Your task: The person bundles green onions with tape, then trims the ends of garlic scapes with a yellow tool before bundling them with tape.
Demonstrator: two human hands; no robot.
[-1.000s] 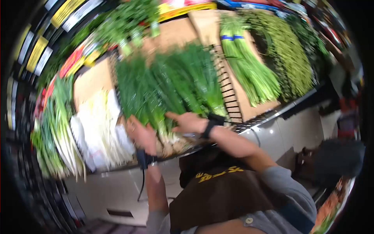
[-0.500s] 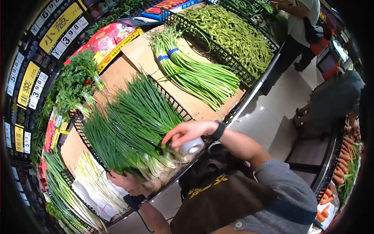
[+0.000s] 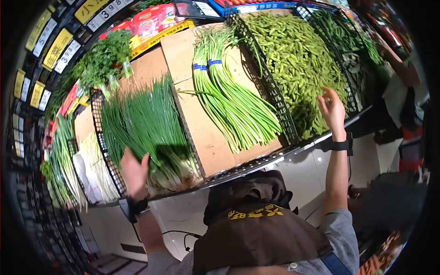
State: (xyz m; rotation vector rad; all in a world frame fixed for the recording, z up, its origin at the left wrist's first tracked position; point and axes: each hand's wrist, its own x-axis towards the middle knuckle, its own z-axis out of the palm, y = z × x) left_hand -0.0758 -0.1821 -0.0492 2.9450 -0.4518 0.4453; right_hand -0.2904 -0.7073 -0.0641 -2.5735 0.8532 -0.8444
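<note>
My left hand lies at the near left edge of a crate of thin green onions, its thumb spread away from the fingers. Nothing shows in its grasp. My right hand is raised over the near right part of a heap of green soybean pods, fingers loosely bent and apart, with nothing between them. Between my hands, garlic scapes bound with blue bands lie on cardboard. The green onions' pale root ends point toward me.
A black crate wall separates the scapes from the pods. Leafy herb bunches lie at the back left. Pale, thin stalks lie left of the onions. Another person's arm reaches in at the right. Price signs line the left.
My right hand has moved right, from the onions' root ends to above the pods. The white roll beside it earlier is out of sight. My left hand now shows its thumb spread.
</note>
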